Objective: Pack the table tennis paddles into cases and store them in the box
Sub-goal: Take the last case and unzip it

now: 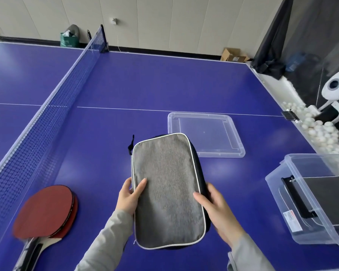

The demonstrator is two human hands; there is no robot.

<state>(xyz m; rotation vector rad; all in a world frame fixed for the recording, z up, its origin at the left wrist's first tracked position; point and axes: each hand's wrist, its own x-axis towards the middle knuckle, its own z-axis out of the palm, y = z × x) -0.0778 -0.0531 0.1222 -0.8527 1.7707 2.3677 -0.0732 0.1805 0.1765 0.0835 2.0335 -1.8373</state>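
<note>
Box (294, 194) cut off at right; case (168, 190) hides both palms.

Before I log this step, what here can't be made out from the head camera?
- Inside the grey case: closed, contents hidden; both hands grip it.
- Box: cut off by the right edge; one dark case shows, the rest unseen.
- Paddles: handles cut off by the bottom edge, stacked, count unclear.

light grey long sleeves (110, 241)
</note>
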